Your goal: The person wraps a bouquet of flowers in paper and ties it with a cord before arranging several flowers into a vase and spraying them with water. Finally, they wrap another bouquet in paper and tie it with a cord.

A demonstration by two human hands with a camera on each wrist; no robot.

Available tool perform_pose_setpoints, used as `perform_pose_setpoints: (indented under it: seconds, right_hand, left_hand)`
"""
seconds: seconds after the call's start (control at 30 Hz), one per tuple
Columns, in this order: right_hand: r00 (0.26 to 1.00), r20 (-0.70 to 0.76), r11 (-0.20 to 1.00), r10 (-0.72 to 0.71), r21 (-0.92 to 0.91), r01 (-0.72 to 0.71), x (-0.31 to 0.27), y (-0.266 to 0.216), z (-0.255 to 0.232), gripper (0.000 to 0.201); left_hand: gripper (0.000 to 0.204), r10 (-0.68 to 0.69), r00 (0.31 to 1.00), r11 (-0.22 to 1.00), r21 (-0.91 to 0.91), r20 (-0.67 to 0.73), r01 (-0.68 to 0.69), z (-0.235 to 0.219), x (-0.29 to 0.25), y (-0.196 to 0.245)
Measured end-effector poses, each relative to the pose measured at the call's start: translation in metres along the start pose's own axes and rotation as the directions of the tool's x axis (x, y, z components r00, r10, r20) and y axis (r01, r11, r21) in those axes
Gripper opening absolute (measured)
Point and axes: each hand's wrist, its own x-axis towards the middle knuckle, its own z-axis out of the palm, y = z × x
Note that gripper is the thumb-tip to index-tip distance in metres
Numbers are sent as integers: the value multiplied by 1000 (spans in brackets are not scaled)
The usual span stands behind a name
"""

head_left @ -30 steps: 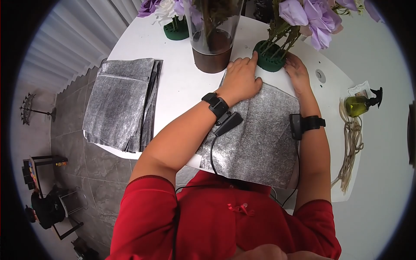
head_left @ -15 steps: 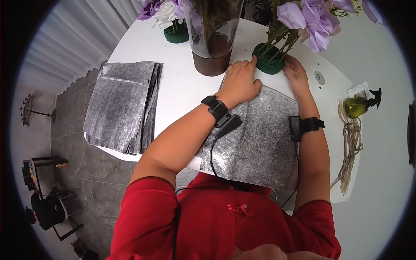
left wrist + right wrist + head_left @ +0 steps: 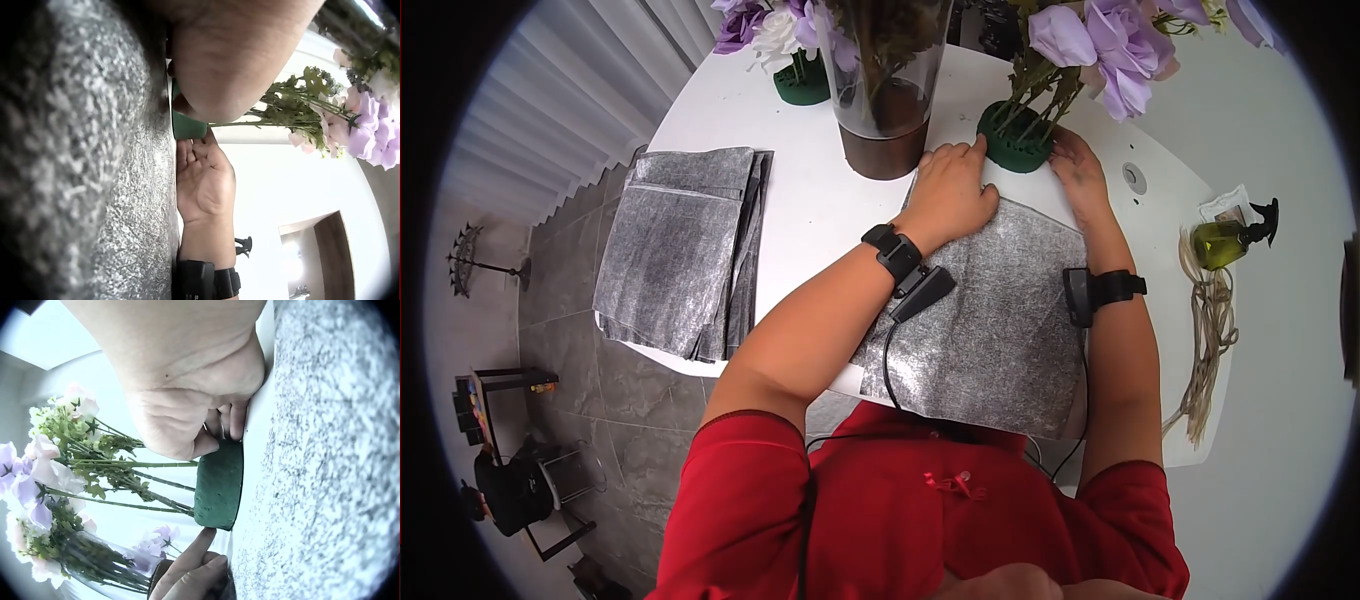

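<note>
Green foam block [image 3: 1015, 138] sits on the white table [image 3: 800, 220], just beyond the far edge of a silvery grey sheet [image 3: 1010, 320], between the person's two hands. Several stems [image 3: 1040, 90] stand in its top and carry large lilac and pale pink flowers [image 3: 1115, 50].

The left hand [image 3: 948, 195] lies partly over the sheet, palm down, its index finger stretched out to touch the near left side of the block; its other fingers bend slightly and the thumb stands apart. The right hand [image 3: 1083, 175] is at the block's right side, turned on its edge, with loosely bent fingers and the thumb tip against the foam. How firmly either hand presses, one cannot tell.

A clear vase [image 3: 885, 120] with a brown lower part stands left of the block, near the left hand. Farther left is a second foam block [image 3: 803, 82] with white and purple flowers [image 3: 778, 32]. A stack of grey sheets [image 3: 670, 250] lies on the table's left side. On the right are a green spray bottle [image 3: 1222, 242] and a bundle of pale strands [image 3: 1205, 330].
</note>
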Motion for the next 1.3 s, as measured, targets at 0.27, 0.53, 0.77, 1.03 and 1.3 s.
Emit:
perform_pose_setpoints:
  seconds: [0.27, 0.53, 0.77, 1.03, 1.3]
  right_hand:
    - [1000, 9, 1000, 1, -14, -1, 1, 6, -4, 53]
    - [1000, 5, 999, -10, -32, 10, 1, 5, -4, 53]
    - [1000, -1, 1000, -12, -13, 12, 1, 4, -3, 53]
    - [1000, -1, 999, -9, -37, 9, 1, 3, -2, 54]
    - [1000, -17, 999, 23, -24, -24, -2, -4, 1, 53]
  left_hand:
    - [63, -34, 999, 999, -14, 24, 34, -1, 0, 1]
    - [62, -10, 999, 1000, 0, 43, 10, -2, 0, 1]
    - [59, -30, 999, 1000, 7, 37, 30, -2, 0, 3]
    - [60, 10, 999, 1000, 15, 51, -11, -3, 0, 1]
    - [62, -4, 1000, 998, -67, -16, 2, 3, 1, -3]
